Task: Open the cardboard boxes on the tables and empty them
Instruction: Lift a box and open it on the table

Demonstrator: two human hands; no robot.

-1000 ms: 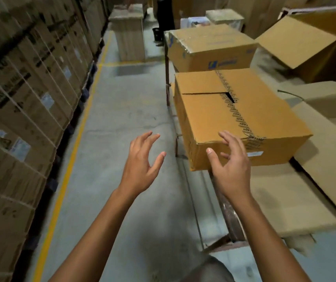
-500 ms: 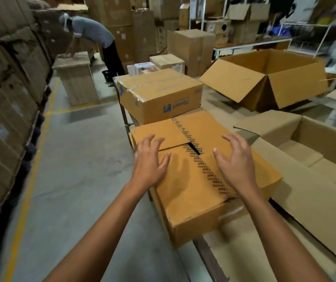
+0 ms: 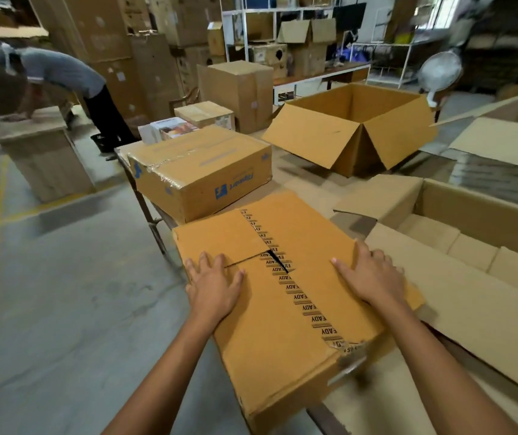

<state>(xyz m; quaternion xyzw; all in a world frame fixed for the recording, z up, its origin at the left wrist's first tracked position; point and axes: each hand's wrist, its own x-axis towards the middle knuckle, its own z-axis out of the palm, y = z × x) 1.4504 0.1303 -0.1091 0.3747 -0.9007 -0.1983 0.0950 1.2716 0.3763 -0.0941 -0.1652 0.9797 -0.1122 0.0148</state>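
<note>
A closed brown cardboard box (image 3: 283, 312) with a strip of printed tape down its top lies at the table's near left edge. Its top flaps are split at a dark gap near the middle. My left hand (image 3: 213, 284) lies flat on the left part of the top, fingers spread. My right hand (image 3: 369, 274) rests on the right part, its fingers reaching the box's right edge. Behind it stands a second taped box (image 3: 201, 174) with a blue logo.
A large open box (image 3: 355, 127) lies on its side at the back of the table. An open box (image 3: 471, 233) and flat cardboard sit to the right. A person (image 3: 63, 80) bends over a wooden stand (image 3: 44, 152) at the far left. Concrete floor (image 3: 72, 309) lies to the left.
Both hands came down from the air onto the top of the near box. The view rose and swung right, bringing the table and the back of the room into sight.
</note>
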